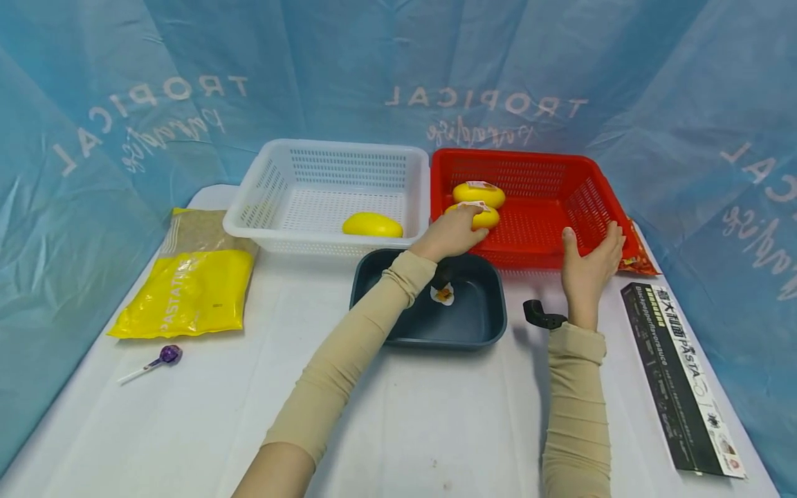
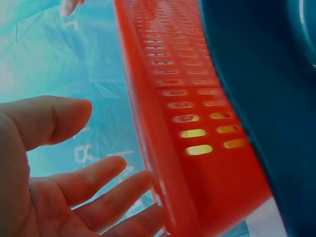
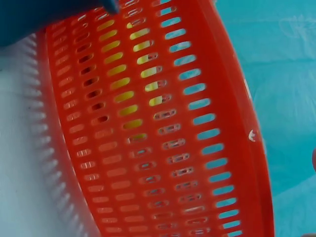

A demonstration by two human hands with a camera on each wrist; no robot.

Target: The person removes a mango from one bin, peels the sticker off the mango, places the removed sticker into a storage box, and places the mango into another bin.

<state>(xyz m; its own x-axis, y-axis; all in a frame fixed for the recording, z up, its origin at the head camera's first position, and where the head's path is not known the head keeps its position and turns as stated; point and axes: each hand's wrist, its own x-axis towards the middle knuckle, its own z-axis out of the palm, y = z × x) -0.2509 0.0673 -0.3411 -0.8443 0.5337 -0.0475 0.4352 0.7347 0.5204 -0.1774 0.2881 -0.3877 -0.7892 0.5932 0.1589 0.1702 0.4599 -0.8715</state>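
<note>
While the right hand [image 1: 591, 270] stands spread wide before the right end of the red basket [image 1: 538, 232], the left hand [image 1: 453, 234] reaches over that basket's front-left rim in the head view, fingers at the front mango [image 1: 488, 218], upper centre; contact cannot be confirmed. The rear mango [image 1: 481, 196] lies just behind it. A third mango [image 1: 372, 225] sits in the white basket [image 1: 299, 241], upper left of centre; the dark basin [image 1: 467, 340] occupies mid-frame.

Left wrist view: thumb and fingers wide apart beside the red rim, lower left; yellow shows through slots.

Right wrist view: yellow behind the slotted wall, upper centre; a fingertip [image 3: 314, 160] at the right edge.
</note>
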